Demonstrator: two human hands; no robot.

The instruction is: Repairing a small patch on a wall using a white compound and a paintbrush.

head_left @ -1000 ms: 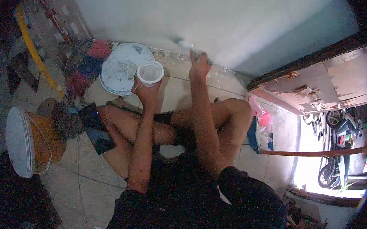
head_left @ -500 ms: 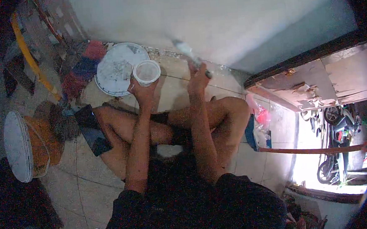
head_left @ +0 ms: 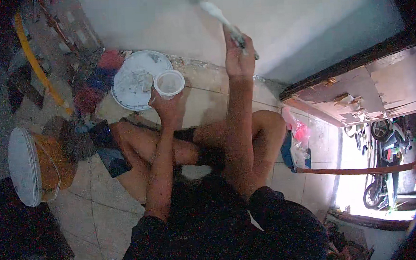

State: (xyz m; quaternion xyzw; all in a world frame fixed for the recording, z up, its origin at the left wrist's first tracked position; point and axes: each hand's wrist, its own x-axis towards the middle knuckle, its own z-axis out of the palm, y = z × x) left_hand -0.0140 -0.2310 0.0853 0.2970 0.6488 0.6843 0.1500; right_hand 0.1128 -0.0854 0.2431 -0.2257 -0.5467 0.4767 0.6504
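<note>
My left hand (head_left: 164, 105) is closed round a small round plastic tub (head_left: 169, 83), held upright above the floor with its open top toward me. Something pale lies inside it; what exactly is unclear. In my raised right hand (head_left: 240, 61) is a paintbrush (head_left: 216, 12) with a whitened front part. Its head points up and left at the pale wall (head_left: 154, 26); whether it touches the surface I cannot tell. A round white lid (head_left: 131, 84) with grey smears lies on the tiles just left of the tub.
An orange bucket (head_left: 57, 160) with a white lid stands at the left, near a yellow hose-like strip (head_left: 37, 69). Red and blue cloth (head_left: 102, 77) lies beside the smeared lid. On the right are plastic bags (head_left: 300, 150), a peeling door (head_left: 358, 92) and a motorcycle (head_left: 385, 152) outside.
My right hand has moved up and slightly right along the wall with the paintbrush. My left hand with the tub has barely shifted.
</note>
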